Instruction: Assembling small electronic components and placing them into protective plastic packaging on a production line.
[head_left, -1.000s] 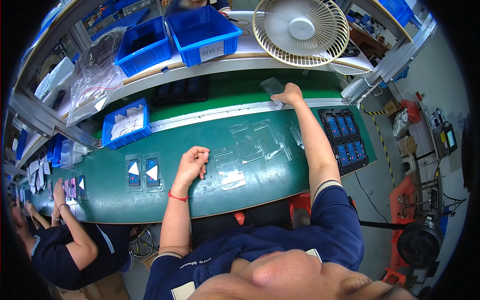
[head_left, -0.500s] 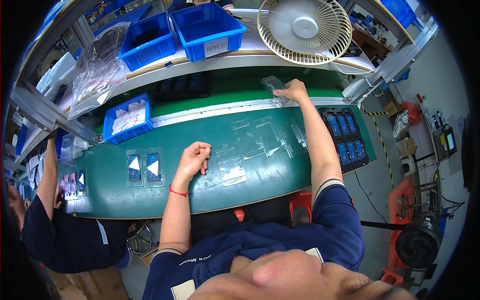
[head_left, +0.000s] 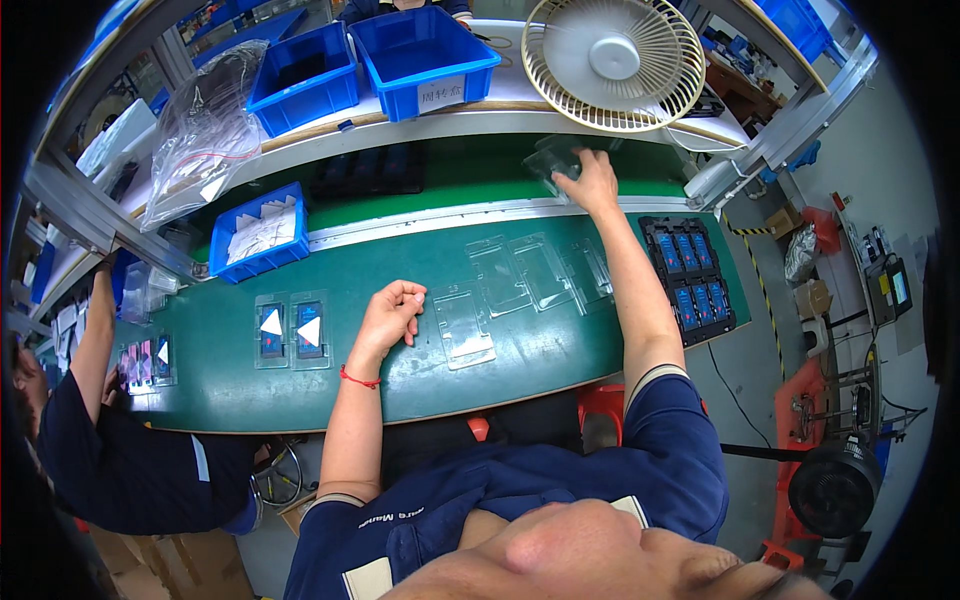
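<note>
Under the shelf at the back, my right hand (head_left: 590,183) has its thumb and fingers closed on clear plastic trays (head_left: 548,165); they are blurred, and how many it grips I cannot tell. My left hand (head_left: 393,315) rests over the green table with its fingers curled in, nothing visible in them. Just right of it lies a clear tray (head_left: 463,328). Further clear trays (head_left: 500,275) lie in a slanting row toward my right forearm, which partly covers the last ones. On the left, two clear trays hold dark blue flat pieces (head_left: 270,333) with white triangles.
A black tray of blue pieces (head_left: 688,275) sits at the table's right end. A blue bin of white papers (head_left: 260,238) stands back left. Overhead, the shelf carries blue bins (head_left: 425,65) and a fan (head_left: 613,62). A co-worker's arm (head_left: 97,340) reaches in at far left.
My right hand has shifted slightly at the back, its fingers more spread over the plastic trays, which have moved apart and blurred. My left hand stays in place.
</note>
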